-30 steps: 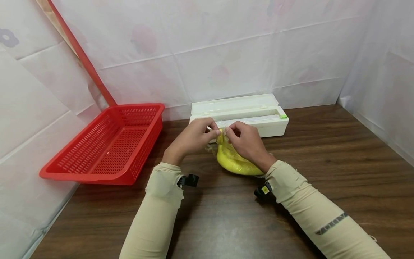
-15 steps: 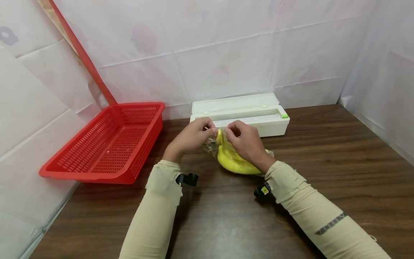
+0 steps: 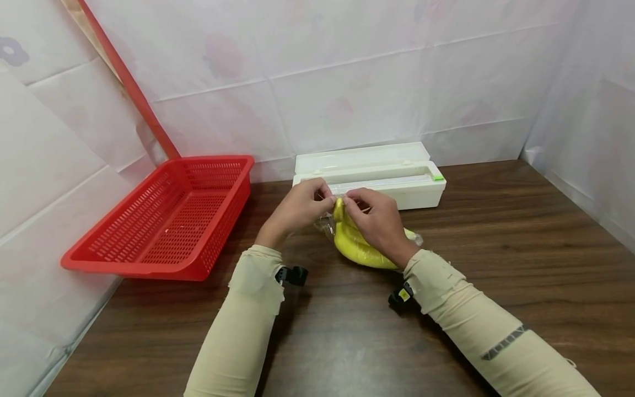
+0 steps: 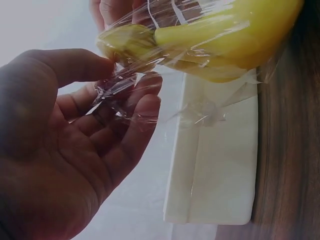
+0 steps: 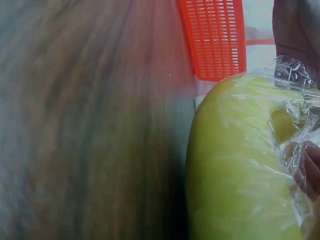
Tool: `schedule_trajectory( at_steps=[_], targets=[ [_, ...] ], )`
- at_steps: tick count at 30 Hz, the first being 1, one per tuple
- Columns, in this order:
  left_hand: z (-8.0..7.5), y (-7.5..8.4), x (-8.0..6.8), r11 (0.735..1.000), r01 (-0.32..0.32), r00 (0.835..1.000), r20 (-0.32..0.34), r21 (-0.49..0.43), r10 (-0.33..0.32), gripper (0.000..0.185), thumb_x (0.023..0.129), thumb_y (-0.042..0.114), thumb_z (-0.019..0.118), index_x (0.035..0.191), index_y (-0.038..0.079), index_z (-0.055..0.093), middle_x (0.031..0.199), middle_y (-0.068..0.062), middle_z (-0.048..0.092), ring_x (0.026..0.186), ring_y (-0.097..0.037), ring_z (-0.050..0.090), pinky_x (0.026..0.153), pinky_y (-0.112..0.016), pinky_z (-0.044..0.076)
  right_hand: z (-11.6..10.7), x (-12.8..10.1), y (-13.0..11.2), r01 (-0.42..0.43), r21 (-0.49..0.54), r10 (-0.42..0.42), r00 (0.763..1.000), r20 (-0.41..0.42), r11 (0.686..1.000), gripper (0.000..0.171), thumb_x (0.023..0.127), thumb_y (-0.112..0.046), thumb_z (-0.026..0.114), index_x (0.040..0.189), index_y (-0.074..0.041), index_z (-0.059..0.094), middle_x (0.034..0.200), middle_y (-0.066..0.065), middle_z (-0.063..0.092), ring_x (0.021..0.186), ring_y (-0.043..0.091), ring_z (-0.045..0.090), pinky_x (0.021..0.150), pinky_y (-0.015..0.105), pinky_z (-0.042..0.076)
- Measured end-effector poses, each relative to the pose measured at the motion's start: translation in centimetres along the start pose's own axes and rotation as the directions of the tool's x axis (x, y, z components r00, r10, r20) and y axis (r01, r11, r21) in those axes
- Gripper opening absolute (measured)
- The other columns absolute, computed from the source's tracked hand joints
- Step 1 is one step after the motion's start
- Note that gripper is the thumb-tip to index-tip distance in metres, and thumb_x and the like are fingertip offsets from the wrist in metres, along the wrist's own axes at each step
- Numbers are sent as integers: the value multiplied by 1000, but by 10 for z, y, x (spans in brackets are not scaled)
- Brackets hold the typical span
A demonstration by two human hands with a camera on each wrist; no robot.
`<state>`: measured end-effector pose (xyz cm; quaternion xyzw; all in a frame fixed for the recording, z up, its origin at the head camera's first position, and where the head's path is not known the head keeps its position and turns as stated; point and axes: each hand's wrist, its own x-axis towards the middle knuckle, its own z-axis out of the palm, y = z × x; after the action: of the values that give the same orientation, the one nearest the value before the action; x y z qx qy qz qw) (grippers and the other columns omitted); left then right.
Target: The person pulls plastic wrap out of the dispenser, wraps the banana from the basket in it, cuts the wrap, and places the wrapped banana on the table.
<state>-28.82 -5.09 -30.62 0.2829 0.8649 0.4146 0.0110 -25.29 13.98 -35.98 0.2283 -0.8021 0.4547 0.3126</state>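
A bunch of yellow bananas (image 3: 364, 249), wrapped in clear cling film (image 4: 117, 90), lies on the table in front of me, stem end up and to the left. My left hand (image 3: 296, 212) pinches the film beside the stem between thumb and fingers; the left wrist view shows it bunched and crinkled there. On the other side of the stem, my right hand (image 3: 381, 221) also pinches film with its thumb and fingertips. The two hands almost meet over the stem tip. In the right wrist view the bananas (image 5: 230, 165) fill the right side, and the right fingertips are partly hidden.
Behind the hands stands a long white cling film box (image 3: 416, 194), its lid raised against the papered wall. A red plastic basket (image 3: 203, 264) with slotted sides sits at the left. Brown wooden table surface (image 3: 516, 231) extends to the right.
Half a second ago the fingertips stood slightly farther apart with film stretched between them. Now they have come closer together at the stem tip. The bananas have barely moved.
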Motion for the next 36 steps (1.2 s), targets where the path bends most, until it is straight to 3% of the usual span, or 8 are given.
schedule_trajectory(
  at_steps=[5, 9, 11, 15, 20, 28, 36],
  targets=[
    [0, 1, 0, 1000, 2, 1000, -7, -10, -2, 9, 95, 12, 63, 87, 8, 63, 103, -6, 69, 88, -20, 63, 69, -32, 51, 0, 0, 1, 56, 2, -56, 998, -19, 998, 14, 97, -14, 66, 104, -6, 75, 96, 5, 74, 79, 16, 70, 70, 32, 58],
    [2, 1, 1, 1000, -14, 1000, -20, -1, 14, 14, 96, 11, 61, 83, 8, 59, 128, -7, 66, 97, -19, 65, 72, -31, 51, 0, 0, 0, 52, -2, -52, 999, -5, 999, 14, 98, -15, 66, 105, -6, 75, 99, 5, 73, 82, 16, 70, 71, 33, 58],
    [2, 1, 1, 1000, -19, 999, -26, -3, 19, 14, 96, 11, 61, 83, 8, 58, 131, -6, 65, 94, -20, 65, 71, -30, 50, -1, -1, -1, 41, -7, -41, 999, 4, 999, 15, 98, -15, 65, 106, -7, 75, 101, 5, 73, 83, 16, 70, 72, 33, 58],
    [3, 2, 0, 1000, -18, 999, -41, 3, 18, 13, 96, 12, 63, 85, 9, 60, 111, -4, 70, 86, -18, 62, 69, -31, 50, -2, -1, -3, 20, 1, -20, 1000, 24, 1000, 17, 100, -17, 63, 107, -8, 75, 101, 4, 73, 85, 16, 70, 73, 33, 58],
    [2, 2, 0, 999, -17, 998, -53, 32, 19, 10, 96, 12, 65, 87, 8, 64, 87, -5, 65, 78, -18, 57, 66, -31, 49, -4, -2, -6, 13, 12, -13, 999, 45, 1000, 19, 101, -18, 61, 109, -7, 75, 102, 4, 74, 90, 15, 70, 76, 32, 58],
    [3, 1, 0, 998, 9, 998, -69, 63, -5, 11, 96, 12, 68, 85, 8, 67, 82, -4, 66, 72, -18, 58, 61, -31, 50, -3, -3, -9, 9, 7, -10, 995, 95, 1000, 20, 96, -21, 68, 113, -11, 72, 104, 3, 73, 91, 15, 70, 78, 36, 58],
    [2, -1, 0, 997, -2, 997, -70, 77, 8, 10, 96, 13, 69, 87, 8, 68, 85, -4, 66, 76, -18, 57, 67, -31, 48, -2, -3, -10, 81, -94, -73, 993, 88, 992, 21, 94, -21, 71, 110, -8, 74, 97, 2, 73, 82, 13, 69, 73, 35, 58]
  ],
)
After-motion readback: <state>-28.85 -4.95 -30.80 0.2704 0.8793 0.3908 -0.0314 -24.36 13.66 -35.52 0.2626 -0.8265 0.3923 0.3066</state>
